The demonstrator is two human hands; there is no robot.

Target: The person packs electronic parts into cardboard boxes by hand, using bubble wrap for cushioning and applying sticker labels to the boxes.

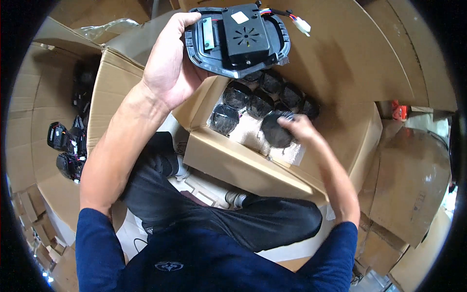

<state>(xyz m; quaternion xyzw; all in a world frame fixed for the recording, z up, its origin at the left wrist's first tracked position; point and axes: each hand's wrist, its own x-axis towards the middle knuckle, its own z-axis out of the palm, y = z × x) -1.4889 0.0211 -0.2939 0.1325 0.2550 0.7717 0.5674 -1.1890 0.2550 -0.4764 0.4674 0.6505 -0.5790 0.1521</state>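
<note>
My left hand (170, 63) is raised and closed on the left edge of a black plastic housing (245, 36). The housing has a slotted round vent, a small green circuit board and a wire lead ending in a white connector (302, 25). Lower and to the right, my right hand (300, 127) grips the edge of a black rounded unit (276, 130) inside an open cardboard box (233, 151). Several similar black units (260, 104) lie in rows in that box, on a whitish padded layer (250, 129). My right fingers are partly blurred.
Another open cardboard box (116, 92) stands at the left, with several black housings (70, 165) with wires in it. My crossed legs (262, 219) lie just before the middle box. More cartons (404, 180) stand at the right, near a small red item (400, 111).
</note>
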